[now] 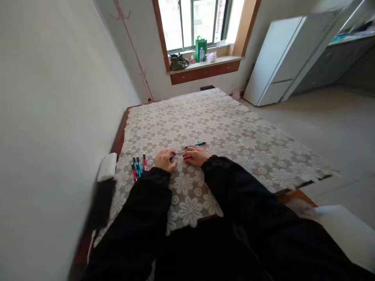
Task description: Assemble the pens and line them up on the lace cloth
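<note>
My left hand (165, 160) has its thumb and fingers curled together at the near part of the table. A thin white rod (180, 152), perhaps a pen refill, runs from its fingertips towards my right hand (198, 155). A small red spot shows at the left fingertips. My right hand is closed around a red pen part (187, 157), mostly hidden by the fingers. Just beyond the right hand lies a teal pen (200, 143). Left of my left hand, several teal and red pens lie side by side, among them a red pen (144, 162).
A floral lace tablecloth (190, 210) covers the table. Along the wall on the left are a white box (107, 167) and a black flat object (101, 205). A window sill (222, 59) with bags and a white fridge (274, 58) stand beyond.
</note>
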The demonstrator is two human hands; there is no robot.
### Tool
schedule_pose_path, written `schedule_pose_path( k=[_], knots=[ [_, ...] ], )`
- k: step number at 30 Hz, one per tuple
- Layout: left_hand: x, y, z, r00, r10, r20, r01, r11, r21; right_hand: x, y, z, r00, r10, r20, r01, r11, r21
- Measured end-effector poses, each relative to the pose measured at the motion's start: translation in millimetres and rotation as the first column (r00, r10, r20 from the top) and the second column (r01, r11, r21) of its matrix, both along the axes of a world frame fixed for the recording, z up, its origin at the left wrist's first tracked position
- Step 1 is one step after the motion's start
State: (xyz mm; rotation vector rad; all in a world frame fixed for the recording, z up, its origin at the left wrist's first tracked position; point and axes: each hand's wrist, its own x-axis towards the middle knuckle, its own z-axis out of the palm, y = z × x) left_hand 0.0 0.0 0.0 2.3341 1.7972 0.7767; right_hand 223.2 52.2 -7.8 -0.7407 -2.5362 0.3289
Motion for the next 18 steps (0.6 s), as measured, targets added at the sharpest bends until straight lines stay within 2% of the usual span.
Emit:
schedule_pose_path(
  k=[5,8,12,18],
  knots=[
    [1,1,1.5,1.000,-0.008,0.006,0.008,1.000,-0.021,4,1,6.0,0.962,-0.261,-0.081,0.262,0.965,0.002],
    [2,1,2.0,1.000,0.015,0.011,-0.015,0.999,-0.028,10,3,7.7,0.923,-0.383,-0.044,0.383,0.924,-0.006],
    [3,0,2.7,1.000,0.022,0.021,-0.022,0.999,-0.025,14,4,9.2,0.891,-0.450,0.053,0.452,0.892,-0.026],
    [4,-1,2.2,0.999,0.041,0.037,-0.040,0.999,-0.017,17,4,15.2,0.866,-0.490,0.099,0.498,0.863,-0.090]
  ],
)
